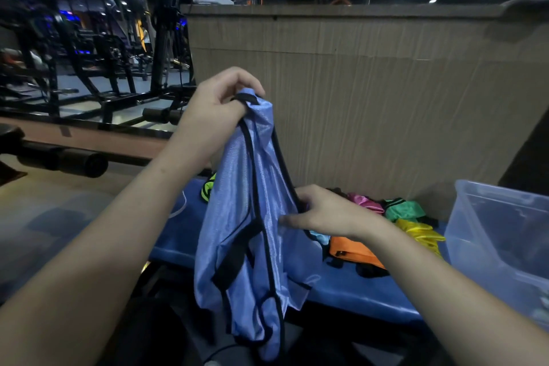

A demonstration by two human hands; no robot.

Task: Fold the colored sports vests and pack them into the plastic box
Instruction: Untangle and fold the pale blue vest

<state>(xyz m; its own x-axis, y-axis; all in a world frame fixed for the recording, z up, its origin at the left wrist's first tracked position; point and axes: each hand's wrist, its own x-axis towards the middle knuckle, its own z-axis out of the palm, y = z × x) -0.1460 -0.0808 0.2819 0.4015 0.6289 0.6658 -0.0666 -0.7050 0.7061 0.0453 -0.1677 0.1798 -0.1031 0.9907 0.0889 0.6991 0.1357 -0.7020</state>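
A light blue mesh vest point(252, 217) with black trim hangs in the air in front of me. My left hand point(214, 107) pinches its top edge, held high. My right hand point(323, 211) grips the vest's black edge lower down on the right side. The vest's lower part dangles below the blue bench point(356, 291). A clear plastic box point(499, 235) stands at the right end of the bench. A pile of vests lies on the bench behind my right hand: orange point(353, 249), yellow point(419, 232), green point(404, 208), pink point(365, 202). A neon green vest point(208, 190) peeks out left of the blue one.
A wooden panel wall point(371, 98) rises right behind the bench. Black gym machines point(98, 53) fill the left background. A padded roller bar point(65, 157) sits at the left. A translucent lid or box point(59, 217) lies low at the left.
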